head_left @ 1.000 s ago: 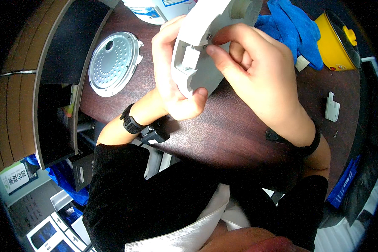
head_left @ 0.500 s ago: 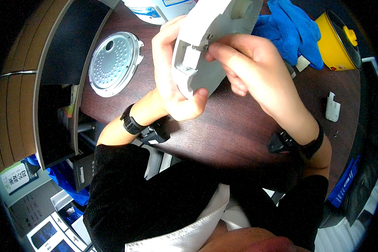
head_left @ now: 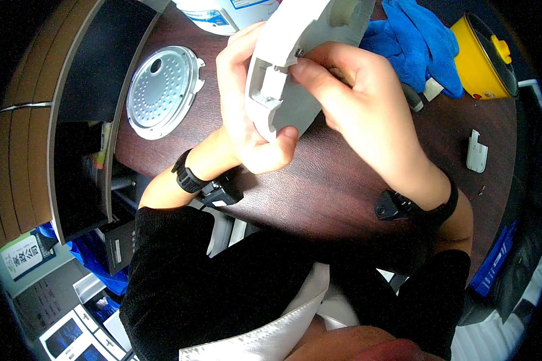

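A white curved plastic housing [head_left: 299, 112] is tilted up above the table, a recessed slot at its near left end. My left hand [head_left: 239, 114] is wrapped round that left end, fingers behind and thumb at the lower edge. My right hand [head_left: 367, 99] is closed in a pinch against the housing's inner face, beside a small metal fitting [head_left: 299, 53]. Whatever lies between its thumb and finger is hidden. A round perforated metal plate [head_left: 162, 93] rests on the table to the left.
On the dark brown table [head_left: 295, 192], a blue cloth [head_left: 412, 51] and a yellow pot [head_left: 479, 63] stand at the far right. A small white plastic piece [head_left: 477, 155] and tiny metal bits [head_left: 482, 190] lie nearer. A white tub [head_left: 223, 17] is at the back; shelving [head_left: 81, 120] borders the left.
My right hand has shifted slightly up and left along the housing, its thumb now further over the metal fittings and its other fingers more tucked. My left hand and the housing stay nearly still.
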`<state>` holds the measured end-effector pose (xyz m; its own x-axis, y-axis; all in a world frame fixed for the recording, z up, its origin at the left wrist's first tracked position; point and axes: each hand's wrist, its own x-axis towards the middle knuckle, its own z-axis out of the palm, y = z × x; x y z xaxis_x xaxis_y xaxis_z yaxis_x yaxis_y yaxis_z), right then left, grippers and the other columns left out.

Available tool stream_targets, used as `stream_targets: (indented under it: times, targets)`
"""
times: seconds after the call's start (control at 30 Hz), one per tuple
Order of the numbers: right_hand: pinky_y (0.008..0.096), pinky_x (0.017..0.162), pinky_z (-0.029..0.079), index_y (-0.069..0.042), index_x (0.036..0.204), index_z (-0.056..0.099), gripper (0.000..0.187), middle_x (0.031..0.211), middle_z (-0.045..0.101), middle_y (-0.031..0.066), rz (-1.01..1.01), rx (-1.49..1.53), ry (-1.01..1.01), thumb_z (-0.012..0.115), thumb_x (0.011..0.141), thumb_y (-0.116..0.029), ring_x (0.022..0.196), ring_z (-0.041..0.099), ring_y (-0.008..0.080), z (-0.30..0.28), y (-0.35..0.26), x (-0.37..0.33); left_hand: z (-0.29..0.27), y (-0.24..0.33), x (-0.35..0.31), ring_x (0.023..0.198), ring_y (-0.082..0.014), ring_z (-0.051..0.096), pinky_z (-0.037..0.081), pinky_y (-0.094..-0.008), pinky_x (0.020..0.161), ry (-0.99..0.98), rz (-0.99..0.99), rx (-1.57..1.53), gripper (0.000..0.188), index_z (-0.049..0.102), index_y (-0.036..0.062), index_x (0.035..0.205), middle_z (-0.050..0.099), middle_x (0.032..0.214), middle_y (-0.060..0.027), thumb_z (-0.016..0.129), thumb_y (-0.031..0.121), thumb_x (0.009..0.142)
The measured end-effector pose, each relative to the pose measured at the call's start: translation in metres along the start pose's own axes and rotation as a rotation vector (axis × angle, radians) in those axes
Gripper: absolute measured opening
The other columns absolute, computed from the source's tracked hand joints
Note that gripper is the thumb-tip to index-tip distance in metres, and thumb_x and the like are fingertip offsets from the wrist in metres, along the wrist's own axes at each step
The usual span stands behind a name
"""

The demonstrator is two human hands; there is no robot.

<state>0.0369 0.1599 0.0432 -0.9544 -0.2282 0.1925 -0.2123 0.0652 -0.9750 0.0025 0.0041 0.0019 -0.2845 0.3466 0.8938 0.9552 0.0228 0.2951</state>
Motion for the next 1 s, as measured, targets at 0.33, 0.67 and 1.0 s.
stream_targets:
  times: [0.33,0.67,1.0]
  targets:
    - [0.0191,0.042,0.031,0.000,0.082,0.058,0.008,0.057,0.050,0.0000,-0.363,-0.434,0.125,0.063,0.079,-0.006,0.045,0.042,0.0026,-0.004,0.000,-0.004,0.000,0.000,0.001,0.111,-0.0318,0.040,0.032,-0.0409,0.094,0.002,0.012,0.014,0.081,0.028,-0.0085,0.123,0.037,0.118,-0.0233,0.058,0.027,0.057]
    - [0.0190,0.040,0.031,0.001,0.089,0.056,0.014,0.062,0.051,0.0006,0.171,0.338,-0.090,0.055,0.086,-0.012,0.046,0.041,0.0027,-0.003,-0.009,-0.007,0.000,-0.001,0.001,0.111,-0.0322,0.040,0.032,-0.0410,0.094,0.006,0.044,0.018,0.081,0.028,-0.0087,0.123,0.038,0.117,-0.0233,0.058,0.026,0.056]
    - [0.0243,0.047,0.041,0.000,0.096,0.058,0.015,0.075,0.059,0.0082,-0.419,-0.388,0.046,0.056,0.083,-0.007,0.053,0.053,0.0125,-0.006,0.003,-0.004,0.000,-0.025,-0.001,0.110,-0.0325,0.040,0.033,-0.0412,0.094,0.010,0.173,-0.002,0.081,0.029,-0.0088,0.123,0.038,0.116,-0.0234,0.058,0.026,0.056]
